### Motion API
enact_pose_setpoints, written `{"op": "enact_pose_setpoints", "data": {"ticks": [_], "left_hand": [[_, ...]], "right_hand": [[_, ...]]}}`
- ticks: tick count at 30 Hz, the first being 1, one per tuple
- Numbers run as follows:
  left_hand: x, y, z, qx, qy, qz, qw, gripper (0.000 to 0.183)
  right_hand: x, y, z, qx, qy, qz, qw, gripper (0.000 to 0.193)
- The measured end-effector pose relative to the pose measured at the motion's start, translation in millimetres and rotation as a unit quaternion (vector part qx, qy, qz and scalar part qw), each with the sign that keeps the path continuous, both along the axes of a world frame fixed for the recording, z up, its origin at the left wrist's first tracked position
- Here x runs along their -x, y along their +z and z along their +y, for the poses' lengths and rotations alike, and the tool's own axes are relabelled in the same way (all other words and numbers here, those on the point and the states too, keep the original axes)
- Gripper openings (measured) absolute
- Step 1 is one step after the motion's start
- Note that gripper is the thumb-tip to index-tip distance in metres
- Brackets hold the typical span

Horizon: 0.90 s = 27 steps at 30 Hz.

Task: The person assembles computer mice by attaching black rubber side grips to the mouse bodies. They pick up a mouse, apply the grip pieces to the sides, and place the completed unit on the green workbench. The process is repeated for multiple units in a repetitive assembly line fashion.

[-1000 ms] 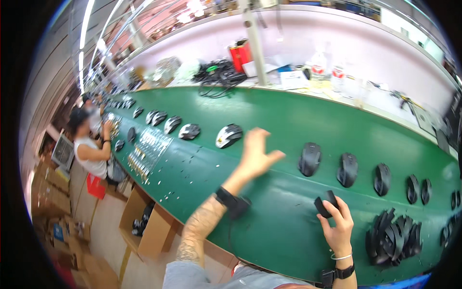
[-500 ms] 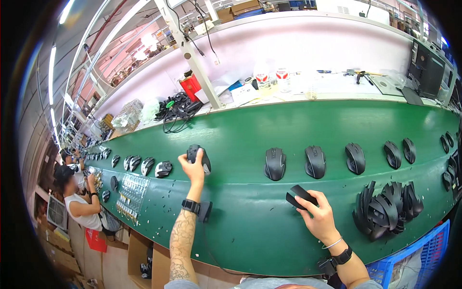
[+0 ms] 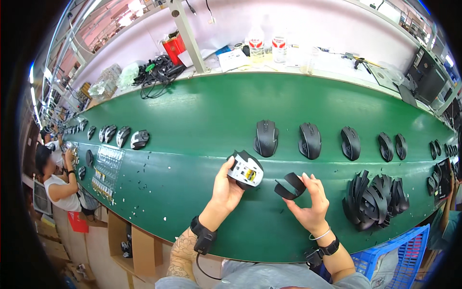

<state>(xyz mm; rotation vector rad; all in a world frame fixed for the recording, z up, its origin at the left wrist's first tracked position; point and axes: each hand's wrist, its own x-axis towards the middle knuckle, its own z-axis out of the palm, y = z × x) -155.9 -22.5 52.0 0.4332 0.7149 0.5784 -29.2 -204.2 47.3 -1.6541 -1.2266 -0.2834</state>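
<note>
My left hand is closed round a computer mouse at the middle of the bench. Its black body is turned to show a pale, uncovered part with a small yellow piece inside. Just to the right, my right hand pinches curved black plastic mouse covers between thumb and fingers; there seem to be two, overlapping. The covers are apart from the mouse. Right of that hand lies a heap of similar black covers. Beyond my hands, black mice stand in a spaced row.
Across the green bench, mice with pale parts stand at the left. A clear tray of small parts lies near a co-worker. Bottles and cables sit at the back. A blue crate is at lower right.
My left hand has brought the mouse nearer and to the right, turning its pale side into view. My right hand still holds the covers, now close to the mouse. The whole view has shifted.
</note>
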Motion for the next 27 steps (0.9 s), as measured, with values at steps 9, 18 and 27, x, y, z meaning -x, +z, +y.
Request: {"op": "enact_pose_setpoints", "data": {"ticks": [9,18,27], "left_hand": [[-1.7,-18.1,-35.2,-0.107,-0.061,0.027,0.992,0.031],[1.0,-42.4,-68.7,-0.255,-0.125,-0.024,0.959,0.045],[-3.0,-34.5,-77.5,-0.296,-0.123,-0.022,0.947,0.059]], "right_hand": [[17.1,4.3,6.2,0.049,0.041,0.038,0.997,0.069],[22.0,-0.5,8.1,0.129,0.001,0.036,0.991,0.067],[21.3,4.7,2.0,0.176,0.002,0.038,0.984,0.066]]}}
